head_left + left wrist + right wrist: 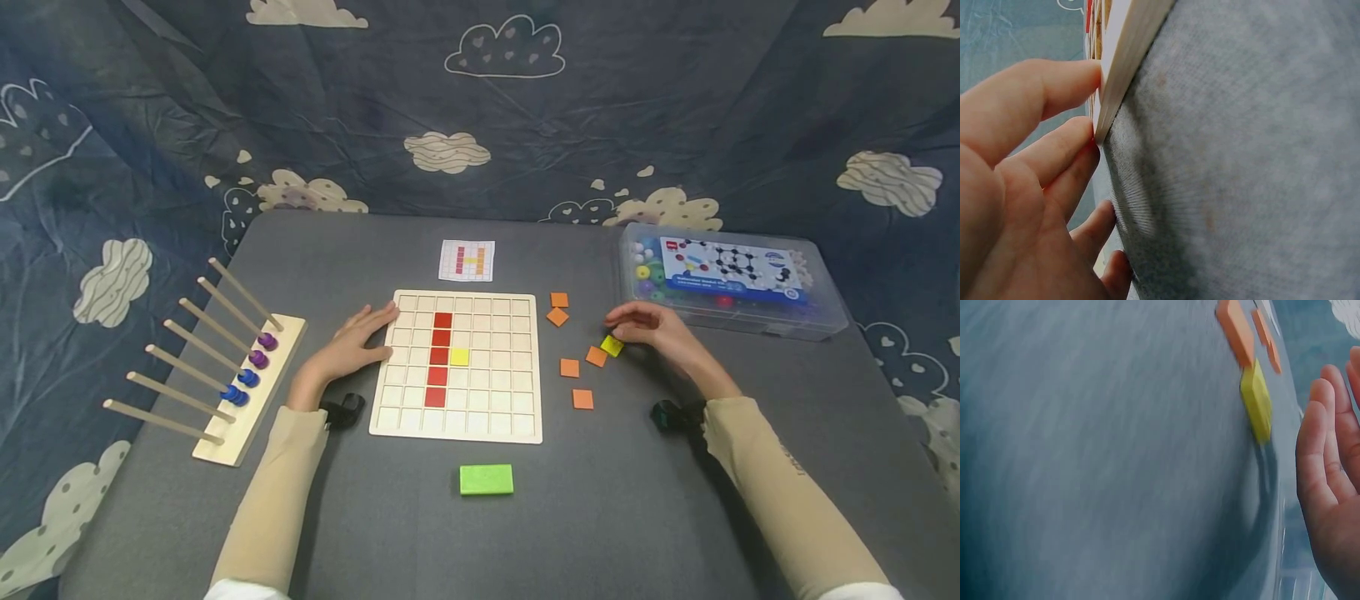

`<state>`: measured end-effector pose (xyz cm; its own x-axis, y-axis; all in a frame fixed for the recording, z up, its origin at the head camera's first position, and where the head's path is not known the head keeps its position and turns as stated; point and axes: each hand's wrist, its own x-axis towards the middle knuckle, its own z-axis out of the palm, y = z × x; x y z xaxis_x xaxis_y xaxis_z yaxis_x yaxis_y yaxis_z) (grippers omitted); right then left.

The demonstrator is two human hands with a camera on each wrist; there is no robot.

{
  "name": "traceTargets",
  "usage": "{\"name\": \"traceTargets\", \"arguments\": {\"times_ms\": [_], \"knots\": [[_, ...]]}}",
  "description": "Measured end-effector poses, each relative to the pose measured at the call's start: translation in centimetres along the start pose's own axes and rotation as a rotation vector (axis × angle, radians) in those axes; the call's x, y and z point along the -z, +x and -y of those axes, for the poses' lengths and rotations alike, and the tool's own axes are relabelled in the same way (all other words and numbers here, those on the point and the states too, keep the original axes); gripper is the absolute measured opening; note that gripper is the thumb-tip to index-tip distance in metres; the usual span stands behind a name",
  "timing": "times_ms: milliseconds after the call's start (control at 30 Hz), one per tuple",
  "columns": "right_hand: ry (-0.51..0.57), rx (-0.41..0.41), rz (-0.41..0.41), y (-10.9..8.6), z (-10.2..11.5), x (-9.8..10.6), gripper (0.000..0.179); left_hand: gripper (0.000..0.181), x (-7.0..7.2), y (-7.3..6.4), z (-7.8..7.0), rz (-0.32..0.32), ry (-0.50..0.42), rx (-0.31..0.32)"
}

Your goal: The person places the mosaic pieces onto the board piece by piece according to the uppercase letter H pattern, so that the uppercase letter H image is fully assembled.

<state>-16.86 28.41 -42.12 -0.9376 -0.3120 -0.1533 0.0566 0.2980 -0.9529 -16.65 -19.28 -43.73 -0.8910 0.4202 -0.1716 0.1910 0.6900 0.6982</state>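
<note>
A wooden grid board (495,421) lies mid-table, with a column of several red tiles (438,356) and one yellow tile (459,357) set beside that column. My left hand (347,350) rests at the board's left edge; in the left wrist view, its fingertips (1088,78) touch the board's side (1113,94). Over to the right, my right hand (660,333) hovers by a loose yellow tile (612,346). In the right wrist view, that yellow tile (1256,403) lies on the table, apart from the fingers (1313,437), which hold nothing. Several orange tiles (569,367) are scattered between board and right hand.
Behind the board lies a small pattern card (467,260). A wooden peg stand (255,392) with purple and blue beads is at left. At back right sits a clear plastic box (750,312) of coloured balls. A green block (486,480) lies in front.
</note>
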Motion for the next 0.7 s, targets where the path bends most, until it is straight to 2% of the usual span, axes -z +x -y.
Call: {"name": "traceTargets", "arguments": {"times_ms": [167, 333, 567, 700], "knots": [[0.013, 0.01, -0.025, -1.0, -0.8, 1.1, 0.027, 0.07, 0.0, 0.0, 0.0, -0.003, 0.0, 0.009], [0.012, 0.003, -0.034, -1.4, -1.0, 1.1, 0.03, 0.07, 0.0, 0.0, -0.1, -0.006, 0.0, 0.01], [-0.12, -0.047, -0.016, -1.0, -0.9, 0.5, 0.03, 0.07, -0.1, 0.1, 0.0, -0.004, -0.002, 0.004], [-0.174, -0.042, 0.011, -0.6, -1.1, 0.1, 0.031, 0.069, -0.1, 0.1, 0.0, -0.005, 0.002, 0.007]]}}
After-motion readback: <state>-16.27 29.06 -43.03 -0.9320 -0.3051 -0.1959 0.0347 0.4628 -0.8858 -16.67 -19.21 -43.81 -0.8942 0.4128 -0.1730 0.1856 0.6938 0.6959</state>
